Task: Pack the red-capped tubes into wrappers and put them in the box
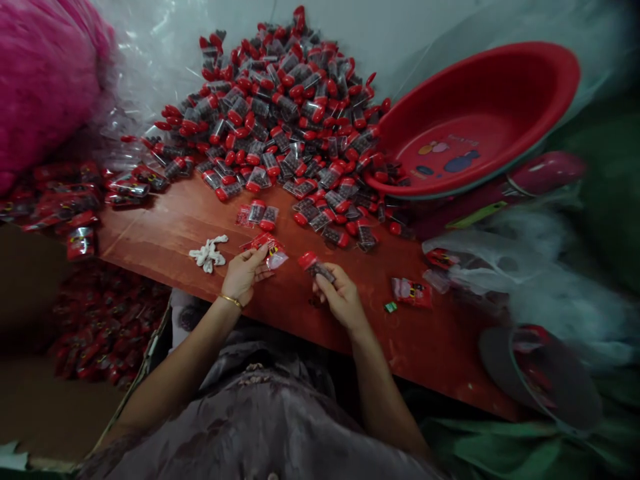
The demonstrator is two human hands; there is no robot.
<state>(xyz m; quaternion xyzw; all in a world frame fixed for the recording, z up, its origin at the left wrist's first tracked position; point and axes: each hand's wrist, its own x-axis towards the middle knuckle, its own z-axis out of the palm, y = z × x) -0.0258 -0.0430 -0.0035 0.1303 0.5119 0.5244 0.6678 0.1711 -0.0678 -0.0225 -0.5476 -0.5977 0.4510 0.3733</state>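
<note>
My left hand (245,275) pinches a small red printed plastic bag (273,252) just above the table. In my right hand (341,299) is a small clear bottle with a red cap (311,262) and dark contents, its cap pointing up and to the left toward the bag. The two hands are apart, and the bottle does not touch the bag. Beyond my left hand two more such bottles (263,215) lie side by side. A crumpled white scrap (209,254) rests to the left of that hand.
A large heap of red-capped bottles (280,113) covers the back of the wooden table (165,227). At the right stand a red basin (480,120) and a grey container (545,380). Filled red packets (65,193) lie at the left edge, above a box of more packets (105,327).
</note>
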